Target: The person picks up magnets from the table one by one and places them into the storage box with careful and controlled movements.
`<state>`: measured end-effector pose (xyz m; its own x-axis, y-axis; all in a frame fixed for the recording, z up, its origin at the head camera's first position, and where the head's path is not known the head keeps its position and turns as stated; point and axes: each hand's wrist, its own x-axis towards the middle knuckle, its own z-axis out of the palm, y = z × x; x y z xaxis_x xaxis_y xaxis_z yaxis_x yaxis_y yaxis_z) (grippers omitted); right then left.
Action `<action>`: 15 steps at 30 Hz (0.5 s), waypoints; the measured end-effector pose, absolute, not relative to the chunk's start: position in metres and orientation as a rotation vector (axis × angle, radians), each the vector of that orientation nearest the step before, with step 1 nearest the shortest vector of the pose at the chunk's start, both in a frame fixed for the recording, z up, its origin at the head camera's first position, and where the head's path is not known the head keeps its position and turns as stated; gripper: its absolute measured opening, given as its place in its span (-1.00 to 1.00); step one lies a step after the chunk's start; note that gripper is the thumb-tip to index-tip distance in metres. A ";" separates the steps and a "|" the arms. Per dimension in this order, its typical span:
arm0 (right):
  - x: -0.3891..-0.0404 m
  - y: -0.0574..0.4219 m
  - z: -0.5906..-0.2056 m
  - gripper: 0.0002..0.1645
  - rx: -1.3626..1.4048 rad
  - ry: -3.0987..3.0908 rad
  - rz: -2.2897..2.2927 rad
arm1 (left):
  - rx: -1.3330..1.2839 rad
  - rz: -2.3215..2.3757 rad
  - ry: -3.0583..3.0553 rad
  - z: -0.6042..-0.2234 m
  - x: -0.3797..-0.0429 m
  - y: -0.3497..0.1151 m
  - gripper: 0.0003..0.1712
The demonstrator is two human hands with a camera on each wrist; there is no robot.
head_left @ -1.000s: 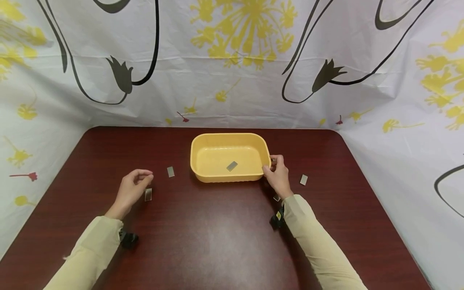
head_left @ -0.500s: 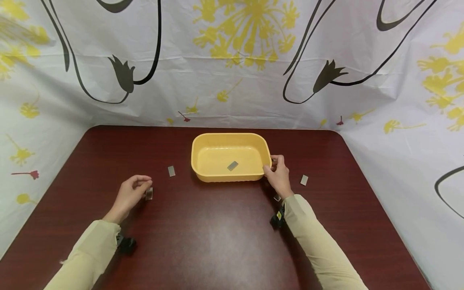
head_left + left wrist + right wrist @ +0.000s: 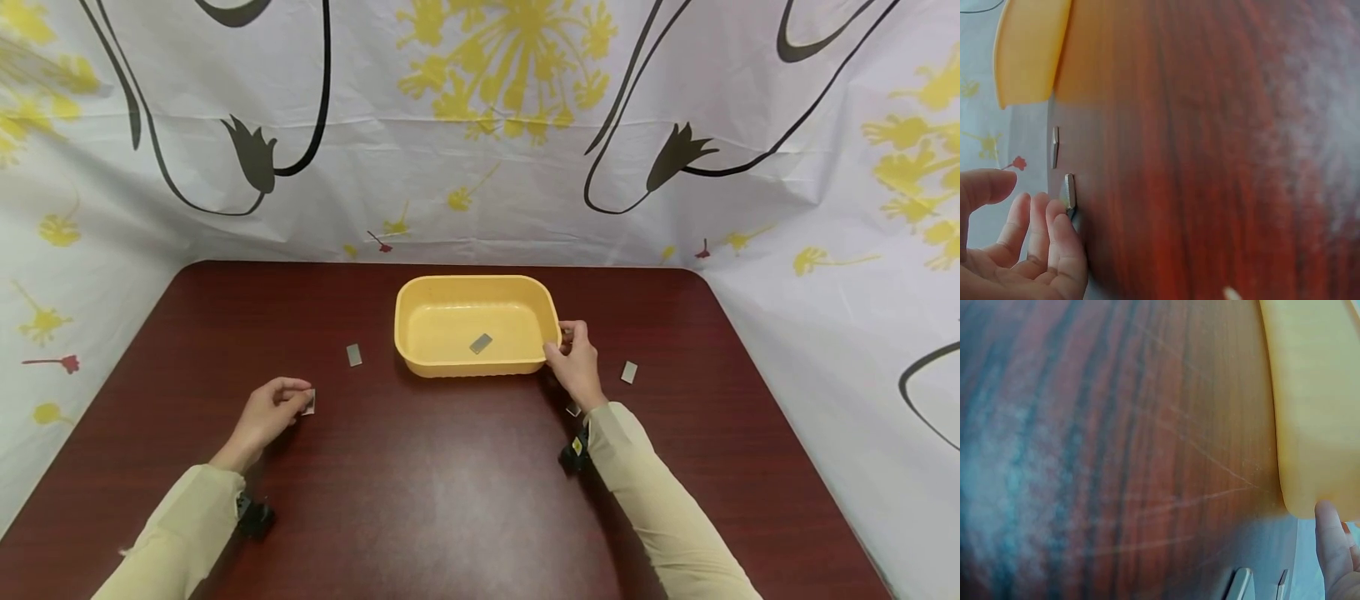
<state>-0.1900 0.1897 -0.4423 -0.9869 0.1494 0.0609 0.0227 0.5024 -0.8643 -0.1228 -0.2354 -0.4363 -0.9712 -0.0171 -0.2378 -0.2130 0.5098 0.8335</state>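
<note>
A broad lane lies across the near middle of the surface (image 3: 450,500), between the two sleeved forearms. From the left hand (image 3: 266,421) toward the yellow tub (image 3: 477,368), a hand could pass just in front of the far-left plate (image 3: 354,355), a low obstacle. The tub's raised wall bars a level approach; its mouth is open from above. The right hand (image 3: 575,362) blocks its right end, and that wrist crowds the plate beside it (image 3: 573,409), whose reachable extent is hard to judge. Behind the tub, only a narrow strip separates it from the hanging cloth (image 3: 480,208).
</note>
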 end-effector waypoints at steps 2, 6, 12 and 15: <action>-0.190 0.189 -0.443 -0.52 -0.148 -2.611 1.497 | -0.199 1.446 2.560 -0.438 -0.123 -0.236 -0.55; -0.190 0.188 -0.443 -0.52 -0.154 -2.613 1.504 | -0.202 1.440 2.572 -0.439 -0.122 -0.237 -0.54; -0.190 0.188 -0.442 -0.51 -0.174 -2.612 1.501 | -0.209 1.451 2.563 -0.440 -0.122 -0.238 -0.53; -0.190 0.187 -0.442 -0.51 -0.182 -2.608 1.498 | -0.205 1.454 2.564 -0.441 -0.122 -0.238 -0.57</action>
<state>-0.1896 0.1874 -0.4419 -0.9845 0.1677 0.0509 0.0405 0.5004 -0.8648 -0.1220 -0.2382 -0.4409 -0.9731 -0.0277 -0.2287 -0.2105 0.5106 0.8337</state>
